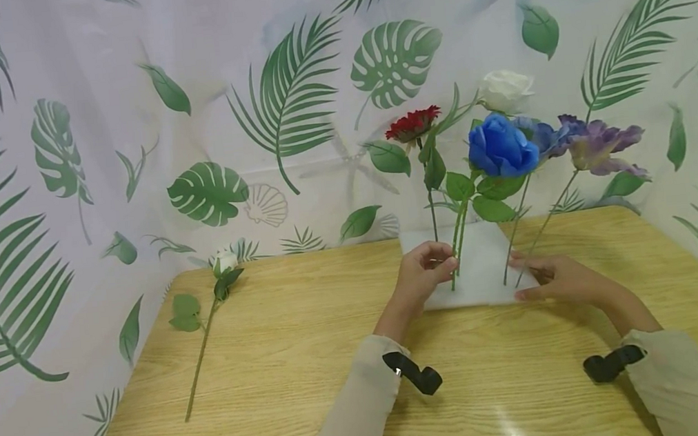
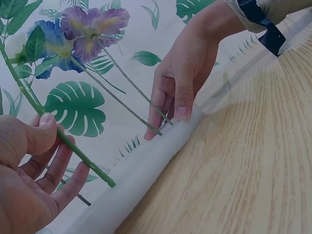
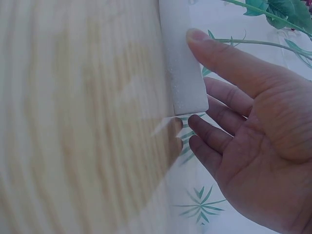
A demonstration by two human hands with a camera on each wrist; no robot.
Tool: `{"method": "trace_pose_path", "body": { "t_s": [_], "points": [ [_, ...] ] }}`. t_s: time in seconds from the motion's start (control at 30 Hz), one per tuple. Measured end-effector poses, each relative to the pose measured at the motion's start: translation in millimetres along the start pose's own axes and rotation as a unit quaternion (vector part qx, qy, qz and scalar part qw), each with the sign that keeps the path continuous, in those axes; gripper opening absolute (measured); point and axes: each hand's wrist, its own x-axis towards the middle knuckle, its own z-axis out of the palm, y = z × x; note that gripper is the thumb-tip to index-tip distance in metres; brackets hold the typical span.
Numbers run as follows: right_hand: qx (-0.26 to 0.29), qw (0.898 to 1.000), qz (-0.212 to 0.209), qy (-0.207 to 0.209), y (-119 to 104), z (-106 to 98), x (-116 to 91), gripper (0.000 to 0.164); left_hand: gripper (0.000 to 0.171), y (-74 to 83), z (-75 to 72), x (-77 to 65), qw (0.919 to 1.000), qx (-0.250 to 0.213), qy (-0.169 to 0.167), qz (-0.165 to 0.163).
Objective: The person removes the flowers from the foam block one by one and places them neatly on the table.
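The left hand [image 1: 424, 274] pinches a green stem [image 2: 73, 146] between thumb and fingers; in the head view it runs up to a blue rose [image 1: 501, 146]. Its lower end meets a white foam block [image 1: 484, 261]. At the block's right end, the right hand [image 1: 563, 279] holds the near corner, thumb [image 3: 219, 53] on one side and fingers behind. Beside it rise two thin stems with a bluish-purple flower [image 1: 544, 137] and a purple flower [image 1: 607, 147]. Behind the left hand stands a red flower [image 1: 412, 126]. A white rose [image 1: 505, 90] shows above the blue one.
A white rosebud on a long leafy stem [image 1: 207, 348] lies at the left of the wooden table [image 1: 309, 332]. A leaf-printed cloth [image 1: 298, 132] hangs behind the table. Dark straps with camera mounts [image 1: 415, 373] sit on both wrists.
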Motion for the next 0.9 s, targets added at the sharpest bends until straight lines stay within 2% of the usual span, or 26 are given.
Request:
{"method": "trace_pose_path", "body": {
  "t_s": [0.37,0.9],
  "points": [
    [0.029,1.000,0.003,-0.002,1.4,-0.5,0.6,0.074,0.021,0.2,0.5,-0.9,0.9999,0.006,-0.013,0.000],
    [0.036,0.999,0.002,-0.006,2.9,-0.1,1.2,0.074,0.018,0.8,4.5,-0.9,0.9998,0.001,0.018,-0.012]
  ]
}}
